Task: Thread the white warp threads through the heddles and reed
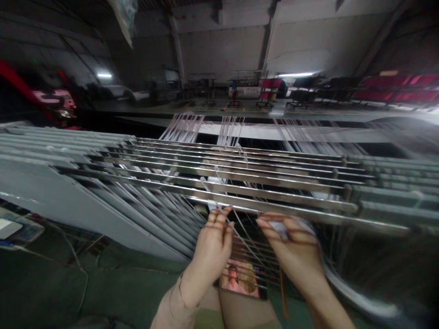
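Head view: left hand (212, 242) pinches thin white threads (244, 240); right hand (295, 253) grips soft white tuft (279, 228).

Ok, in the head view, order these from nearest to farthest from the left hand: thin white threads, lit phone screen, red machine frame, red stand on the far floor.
1. Thin white threads, pinched by the left hand.
2. Lit phone screen, just below, to its right.
3. Red machine frame, far left.
4. Red stand, back of the hall.
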A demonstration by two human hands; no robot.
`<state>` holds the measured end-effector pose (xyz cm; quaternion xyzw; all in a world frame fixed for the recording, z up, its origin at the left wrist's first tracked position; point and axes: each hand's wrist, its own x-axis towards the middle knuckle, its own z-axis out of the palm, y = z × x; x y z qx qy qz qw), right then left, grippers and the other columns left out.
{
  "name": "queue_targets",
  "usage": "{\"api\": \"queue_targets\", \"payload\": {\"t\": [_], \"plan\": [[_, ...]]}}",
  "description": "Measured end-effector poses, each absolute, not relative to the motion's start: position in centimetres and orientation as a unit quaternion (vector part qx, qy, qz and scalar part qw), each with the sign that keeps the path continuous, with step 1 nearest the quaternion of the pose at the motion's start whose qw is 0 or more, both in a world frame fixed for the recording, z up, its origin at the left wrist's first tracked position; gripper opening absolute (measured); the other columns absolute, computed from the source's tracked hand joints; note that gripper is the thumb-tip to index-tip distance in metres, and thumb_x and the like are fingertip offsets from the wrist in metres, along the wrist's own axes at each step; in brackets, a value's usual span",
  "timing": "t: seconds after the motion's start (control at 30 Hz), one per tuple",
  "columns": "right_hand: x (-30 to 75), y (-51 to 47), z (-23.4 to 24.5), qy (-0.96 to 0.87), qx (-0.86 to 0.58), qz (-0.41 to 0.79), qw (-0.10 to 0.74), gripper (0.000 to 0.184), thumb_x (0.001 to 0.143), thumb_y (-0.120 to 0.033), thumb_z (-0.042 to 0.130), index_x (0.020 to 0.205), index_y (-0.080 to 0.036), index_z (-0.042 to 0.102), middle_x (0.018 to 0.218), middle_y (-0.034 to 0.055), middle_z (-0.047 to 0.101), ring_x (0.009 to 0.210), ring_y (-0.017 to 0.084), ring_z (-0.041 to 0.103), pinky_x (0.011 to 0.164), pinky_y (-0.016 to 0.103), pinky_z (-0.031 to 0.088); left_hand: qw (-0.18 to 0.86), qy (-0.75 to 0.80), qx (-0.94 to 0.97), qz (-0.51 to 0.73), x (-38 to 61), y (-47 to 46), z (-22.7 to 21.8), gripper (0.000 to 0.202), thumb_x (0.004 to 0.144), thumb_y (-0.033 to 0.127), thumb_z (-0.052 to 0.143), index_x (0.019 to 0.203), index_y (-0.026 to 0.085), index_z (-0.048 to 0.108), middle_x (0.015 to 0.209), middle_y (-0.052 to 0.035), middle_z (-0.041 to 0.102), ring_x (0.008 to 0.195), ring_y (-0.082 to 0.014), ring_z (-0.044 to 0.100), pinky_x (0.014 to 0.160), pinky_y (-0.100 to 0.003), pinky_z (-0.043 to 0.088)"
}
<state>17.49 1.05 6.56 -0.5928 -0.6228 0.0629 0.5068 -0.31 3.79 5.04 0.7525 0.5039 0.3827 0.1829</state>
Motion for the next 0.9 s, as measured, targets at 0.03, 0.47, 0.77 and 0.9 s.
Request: {"api": "queue_targets", "payload": {"t": [0.03,0.47,0.77,0.9], "plan": [[17.3,0.5,6.7,-0.612,-0.594,0.051,0.520,0.020,0.087,-0.042,0.062,0.085,-0.025,0.071,0.084,0.0056,0.074,0.080,0.024,0.071,0.076,0.043,0.058,0.148,0.534,0.755,0.352,-0.4,4.0,4.8,0.037,0.089,0.015,0.043,0.122,0.012,0.060,0.112,-0.0180,0.068,0.087,-0.0269,0.070,0.076,-0.039,0.055],[18.2,0.5,6.3,-0.665,-0.527,0.076,0.524,0.018,0.085,-0.033,0.060,0.093,-0.030,0.076,0.092,0.0027,0.077,0.085,0.022,0.071,0.087,0.044,0.054,0.286,0.495,0.681,0.458,-0.5,5.6,4.5,0.026,0.089,0.032,0.050,0.097,0.016,0.069,0.101,-0.0121,0.072,0.099,-0.0239,0.067,0.090,-0.037,0.053],[16.3,1.5,7.1,-0.608,-0.604,0.260,0.445,0.016,0.083,-0.033,0.064,0.084,-0.027,0.079,0.089,0.0039,0.078,0.081,0.022,0.075,0.070,0.031,0.061,0.239,0.358,0.814,0.390,-0.8,1.8,6.9,0.024,0.089,0.017,0.048,0.093,0.021,0.071,0.090,-0.0057,0.075,0.088,-0.0203,0.070,0.080,-0.029,0.055],[16.0,1.1,7.2,-0.566,-0.612,0.270,0.482,0.012,0.077,-0.023,0.067,0.078,-0.022,0.078,0.081,0.0053,0.078,0.078,0.023,0.074,0.073,0.034,0.059,0.253,0.374,0.810,0.374,-1.0,3.5,5.8,0.027,0.093,0.026,0.046,0.091,0.021,0.073,0.093,-0.0078,0.076,0.088,-0.0208,0.071,0.080,-0.030,0.056]]}}
